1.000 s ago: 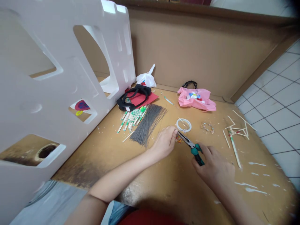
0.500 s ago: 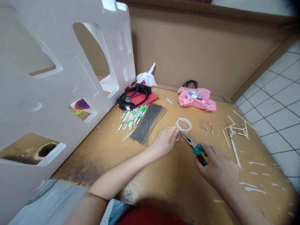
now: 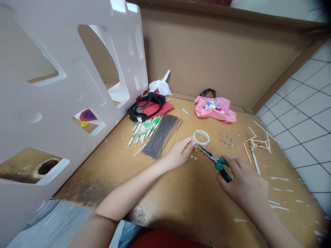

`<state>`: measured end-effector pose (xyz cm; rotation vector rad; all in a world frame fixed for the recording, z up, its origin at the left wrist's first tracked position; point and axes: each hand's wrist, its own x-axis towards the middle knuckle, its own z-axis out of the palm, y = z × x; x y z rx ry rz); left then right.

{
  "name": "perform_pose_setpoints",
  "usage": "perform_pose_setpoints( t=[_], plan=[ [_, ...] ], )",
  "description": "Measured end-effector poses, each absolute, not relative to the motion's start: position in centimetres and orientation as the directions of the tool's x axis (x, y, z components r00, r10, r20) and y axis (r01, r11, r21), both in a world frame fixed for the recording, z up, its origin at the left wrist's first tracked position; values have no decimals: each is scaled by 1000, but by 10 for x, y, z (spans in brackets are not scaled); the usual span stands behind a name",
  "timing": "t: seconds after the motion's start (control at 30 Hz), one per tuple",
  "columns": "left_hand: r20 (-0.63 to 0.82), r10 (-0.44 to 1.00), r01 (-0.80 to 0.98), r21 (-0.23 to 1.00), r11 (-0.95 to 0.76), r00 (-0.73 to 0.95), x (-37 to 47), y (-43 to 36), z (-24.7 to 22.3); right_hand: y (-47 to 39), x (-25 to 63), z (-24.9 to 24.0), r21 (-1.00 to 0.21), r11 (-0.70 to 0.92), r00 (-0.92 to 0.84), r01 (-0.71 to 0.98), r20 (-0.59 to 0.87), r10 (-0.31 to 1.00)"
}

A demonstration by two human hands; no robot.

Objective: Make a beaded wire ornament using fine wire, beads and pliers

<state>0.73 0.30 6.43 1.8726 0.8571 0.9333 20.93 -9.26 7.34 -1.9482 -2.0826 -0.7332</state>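
My right hand (image 3: 244,181) is closed around the teal and black handles of long-nose pliers (image 3: 219,164). Their metal jaws point up and left, close to the fingertips of my left hand (image 3: 182,151). That hand is pinched shut; whatever sits between thumb and finger is too small to make out. Just beyond the fingertips lies a white ring-shaped coil (image 3: 201,137) with a thin stick across it. Under the jaws is a small tangle of orange and yellow strands (image 3: 198,153). A beaded wire loop (image 3: 227,140) rests to the right of the coil.
Grey wires (image 3: 162,136) lie in a bundle beside paper-wrapped chopsticks (image 3: 144,130) and a black head strap (image 3: 134,114). A pink bag (image 3: 216,109) holds colourful pieces. A stick frame (image 3: 260,144) is at right; a white plastic panel (image 3: 85,79) stands at left.
The pliers and my right hand have shifted slightly right, away from my left fingertips. My left hand has moved slightly left, still pinched. The whole view has shifted a little.
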Motion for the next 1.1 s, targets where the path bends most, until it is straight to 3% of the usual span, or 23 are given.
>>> perform_pose_setpoints(
  t=[0.3,0.5,0.63,0.73,0.93,1.1],
  plan=[
    [384,752,294,750,-592,535,5,3,66,-91,214,77,254,99,-215,962,485,848],
    [318,770,216,838,-501,553,3,3,70,-91,221,72,100,90,-126,991,451,884],
    [361,750,217,808,-549,554,3,3,70,-93,223,69,44,62,-75,997,410,909],
    [402,750,247,772,-586,524,4,3,68,-94,221,69,71,31,-59,997,425,903],
    [315,802,132,892,-433,508,5,1,70,-93,219,73,139,68,-127,988,474,871],
    [251,804,78,936,-344,539,4,1,73,-90,224,79,275,131,-256,952,487,835]
  ],
)
